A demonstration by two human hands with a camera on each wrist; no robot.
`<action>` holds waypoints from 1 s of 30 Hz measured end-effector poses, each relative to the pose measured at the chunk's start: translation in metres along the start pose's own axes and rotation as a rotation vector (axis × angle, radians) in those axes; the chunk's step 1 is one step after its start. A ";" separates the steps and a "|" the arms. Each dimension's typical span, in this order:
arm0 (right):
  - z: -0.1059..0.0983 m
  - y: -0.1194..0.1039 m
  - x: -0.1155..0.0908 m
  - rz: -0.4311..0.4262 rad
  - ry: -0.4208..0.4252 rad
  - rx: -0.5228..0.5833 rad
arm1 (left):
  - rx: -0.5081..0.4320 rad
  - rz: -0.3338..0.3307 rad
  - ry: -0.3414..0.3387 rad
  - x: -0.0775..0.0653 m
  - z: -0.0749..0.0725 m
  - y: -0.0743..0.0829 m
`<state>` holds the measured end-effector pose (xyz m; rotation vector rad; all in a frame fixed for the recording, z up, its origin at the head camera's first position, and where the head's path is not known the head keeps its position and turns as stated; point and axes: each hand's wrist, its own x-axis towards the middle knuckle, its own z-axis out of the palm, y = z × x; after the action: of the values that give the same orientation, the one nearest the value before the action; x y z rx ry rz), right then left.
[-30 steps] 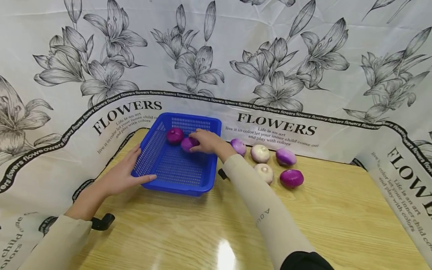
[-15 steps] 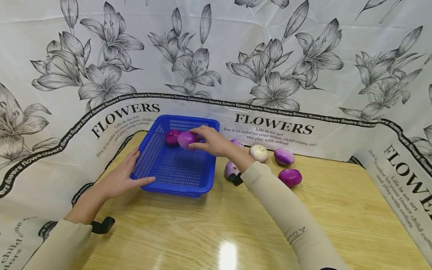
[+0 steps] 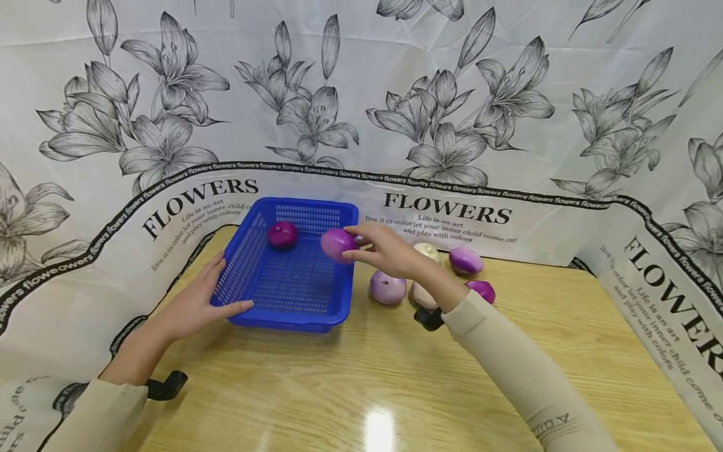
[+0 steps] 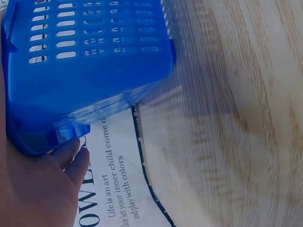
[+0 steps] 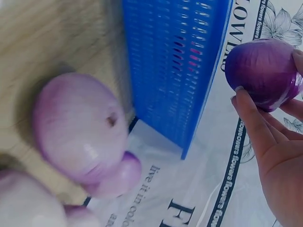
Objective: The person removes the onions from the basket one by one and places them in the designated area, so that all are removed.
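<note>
A blue slotted plastic basket [image 3: 290, 317] sits on the table, with one dark purple onion [image 3: 282, 235] at its back left. My left hand [image 3: 194, 304] holds the basket's left side, thumb on the front rim and fingers along the outside wall. In the left wrist view, fingertips [image 4: 78, 158] lie at the basket's rim. A second purple onion [image 3: 337, 245] is pinched between the thumb and fingers of my right hand [image 3: 390, 251], above the basket's right edge. The right wrist view shows this onion [image 5: 262, 73] raised beyond the basket's wall [image 5: 165, 71].
Right of the basket lie several onions: a pale purple one [image 3: 388, 287], white ones [image 3: 426, 252], a purple one [image 3: 465, 260] and a magenta one [image 3: 482, 290]. My right forearm partly covers some. A flower-printed cloth [image 3: 440, 213] stands behind the wooden table [image 3: 316, 389].
My right hand has lifted the purple onion from beside the dark one and carried it right, over the basket's right edge. The left hand keeps its place on the basket.
</note>
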<state>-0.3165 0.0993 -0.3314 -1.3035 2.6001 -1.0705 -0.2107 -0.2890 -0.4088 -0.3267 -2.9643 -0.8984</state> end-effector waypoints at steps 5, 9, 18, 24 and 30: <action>0.000 0.004 -0.026 -0.034 0.014 0.032 | 0.009 -0.002 0.003 -0.002 0.001 0.000; -0.002 0.006 -0.047 -0.026 0.024 0.002 | 0.013 -0.007 -0.003 -0.003 0.002 0.000; 0.000 0.016 -0.094 0.078 -0.014 -0.049 | 0.008 -0.006 -0.005 -0.001 0.000 0.000; 0.011 0.025 -0.116 0.030 -0.021 -0.166 | 0.011 -0.005 -0.003 -0.001 -0.001 0.001; 0.018 0.029 -0.127 -0.011 -0.048 -0.260 | 0.012 -0.011 -0.010 -0.001 -0.003 0.003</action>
<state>-0.2489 0.1920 -0.3948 -1.3719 2.7708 -0.7104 -0.2086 -0.2880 -0.4049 -0.3161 -2.9824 -0.8826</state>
